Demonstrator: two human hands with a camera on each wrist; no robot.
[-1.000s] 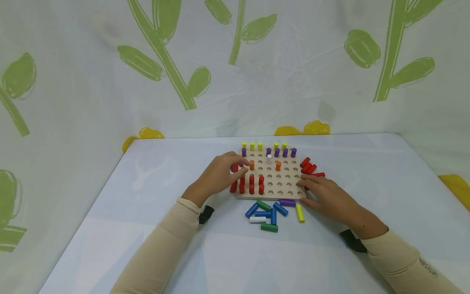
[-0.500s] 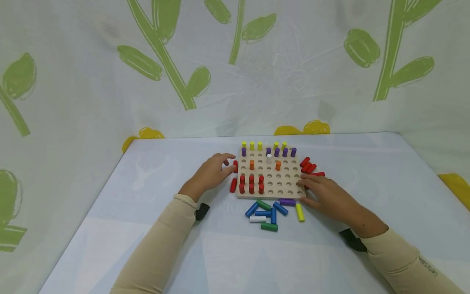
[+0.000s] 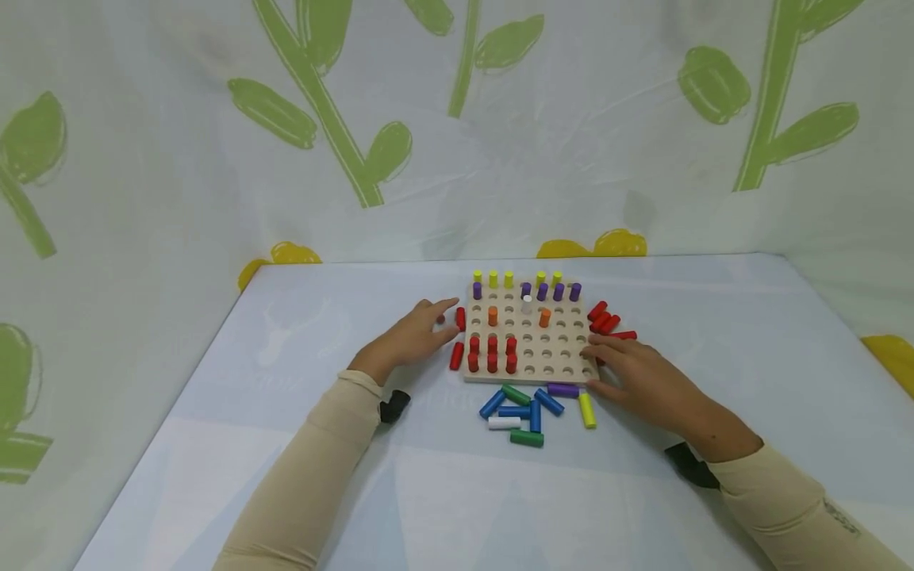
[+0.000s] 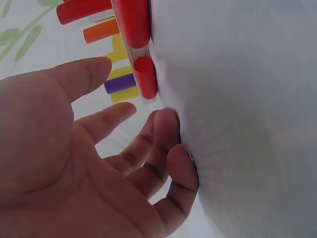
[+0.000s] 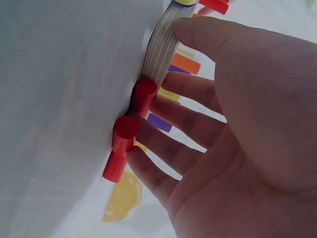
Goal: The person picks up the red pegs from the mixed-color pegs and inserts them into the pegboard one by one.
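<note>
A wooden pegboard (image 3: pixel 528 380) carries upright yellow, purple, white, orange and red pegs. My left hand (image 3: pixel 407 341) is left of the board, thumb and index finger extended towards two loose red pegs, one of them the far red peg (image 3: pixel 460 319). In the left wrist view, the left hand (image 4: pixel 114 158) holds nothing, its lower fingertips bent against the tabletop. On the other side, my right hand (image 3: pixel 643 385) rests at the board's right edge. The right wrist view shows its thumb touching the board's side (image 5: pixel 161 52) and its extended fingers beside loose red pegs (image 5: pixel 126 130).
In front of the board lie loose pegs: several blue, two green pegs (image 3: pixel 527 438), a white peg (image 3: pixel 504 423), a purple peg (image 3: pixel 564 390) and a yellow peg (image 3: pixel 588 411). More red pegs (image 3: pixel 605 322) are scattered along its right side. A leaf-printed backdrop (image 3: pixel 557 159) stands behind the table.
My left hand has drawn back left from over the board to the tabletop beside the red pegs. My right hand stays at the board's edge. The head view has shifted slightly.
</note>
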